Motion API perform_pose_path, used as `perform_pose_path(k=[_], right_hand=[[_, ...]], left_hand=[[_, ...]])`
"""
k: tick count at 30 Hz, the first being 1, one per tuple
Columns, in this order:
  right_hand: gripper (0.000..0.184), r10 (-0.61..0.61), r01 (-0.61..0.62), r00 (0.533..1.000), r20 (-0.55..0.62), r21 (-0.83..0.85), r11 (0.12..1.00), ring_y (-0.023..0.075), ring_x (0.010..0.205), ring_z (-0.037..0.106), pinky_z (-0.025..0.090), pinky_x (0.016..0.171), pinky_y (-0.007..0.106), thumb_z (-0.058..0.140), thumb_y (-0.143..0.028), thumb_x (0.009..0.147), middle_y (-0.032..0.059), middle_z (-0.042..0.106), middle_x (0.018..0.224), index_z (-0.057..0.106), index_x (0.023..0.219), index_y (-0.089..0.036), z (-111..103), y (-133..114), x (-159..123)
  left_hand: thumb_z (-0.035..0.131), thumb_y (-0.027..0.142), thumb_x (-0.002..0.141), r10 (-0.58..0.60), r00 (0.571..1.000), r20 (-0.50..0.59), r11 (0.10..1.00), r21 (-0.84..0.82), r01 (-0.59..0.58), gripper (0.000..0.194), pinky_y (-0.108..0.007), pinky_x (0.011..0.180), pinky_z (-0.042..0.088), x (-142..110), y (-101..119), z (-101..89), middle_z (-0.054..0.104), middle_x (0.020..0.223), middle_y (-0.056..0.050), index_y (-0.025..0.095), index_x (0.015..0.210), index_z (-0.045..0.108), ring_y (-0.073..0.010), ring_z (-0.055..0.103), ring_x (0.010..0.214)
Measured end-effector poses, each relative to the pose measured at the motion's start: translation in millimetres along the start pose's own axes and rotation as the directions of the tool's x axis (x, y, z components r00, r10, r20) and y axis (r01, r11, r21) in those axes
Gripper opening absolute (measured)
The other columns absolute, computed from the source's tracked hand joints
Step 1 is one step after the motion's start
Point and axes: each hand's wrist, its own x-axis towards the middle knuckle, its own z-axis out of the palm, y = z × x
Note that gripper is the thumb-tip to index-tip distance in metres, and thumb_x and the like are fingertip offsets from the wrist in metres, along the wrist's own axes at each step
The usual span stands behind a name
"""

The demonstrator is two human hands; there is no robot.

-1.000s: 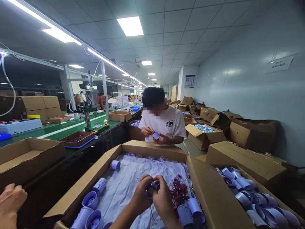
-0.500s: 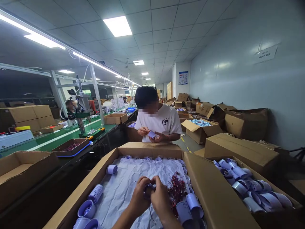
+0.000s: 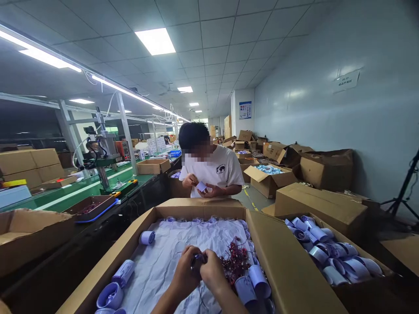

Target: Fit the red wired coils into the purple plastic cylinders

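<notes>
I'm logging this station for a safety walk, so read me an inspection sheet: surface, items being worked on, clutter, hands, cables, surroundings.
Surface: wrinkled white sheet inside an open carton.
Job's things: small part at the fingers, mostly hidden; lavender cups along both sides.
Clutter: tangled heap of red parts near the right-side cups.
Hands: left hand grips the small part; right hand is close against it, exact grip unclear.
Cables: thin dark wire below the hands; cables also around the bench machine.
Surroundings: co-worker across the carton holding a cup; tripod at far right.
</notes>
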Motion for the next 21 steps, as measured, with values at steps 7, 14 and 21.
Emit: perform_pose_path(k=[7, 14, 21], right_hand=[[0.024, 0.081, -0.081, 0.997, 0.005, -0.030, 0.996, 0.0225, 0.079, 0.066, 0.038, 0.060, 0.025, 0.047, 0.001, 0.062, 0.0088, 0.071, 0.081, 0.060, 0.071, -0.017, -1, -2, 2], [0.026, 0.062, -0.060, 0.998, -0.028, 0.051, 0.997, 0.0183, 0.071, 0.061, 0.036, 0.057, 0.023, 0.043, 0.004, 0.058, 0.0024, 0.065, 0.070, 0.050, 0.067, -0.020, 4, 0, 0], [0.041, -0.036, -0.084, 0.976, 0.214, 0.526, 0.846, 0.0150, 0.060, 0.058, 0.041, 0.056, 0.022, 0.046, -0.004, 0.052, -0.0060, 0.059, 0.059, 0.055, 0.089, -0.019, -7, -7, 4]], left_hand=[[0.050, 0.005, 0.051, -0.068, 0.996, 0.055, 0.997, 0.028, 0.067, 0.031, -0.027, 0.061, 0.048, -2, 0, 2.2, 0.060, 0.077, -0.002, 0.019, 0.079, 0.054, -0.0177, 0.058, 0.070], [0.049, 0.003, 0.052, -0.060, 0.997, 0.037, 0.995, 0.083, 0.057, 0.028, -0.027, 0.060, 0.047, -3, -2, 3.6, 0.059, 0.074, -0.003, 0.020, 0.074, 0.053, -0.0183, 0.057, 0.070], [0.055, 0.004, 0.053, -0.068, 0.998, -0.012, 0.997, -0.040, 0.068, 0.039, -0.031, 0.069, 0.052, 0, 3, 3.6, 0.062, 0.086, -0.004, 0.021, 0.088, 0.056, -0.0201, 0.061, 0.081]])
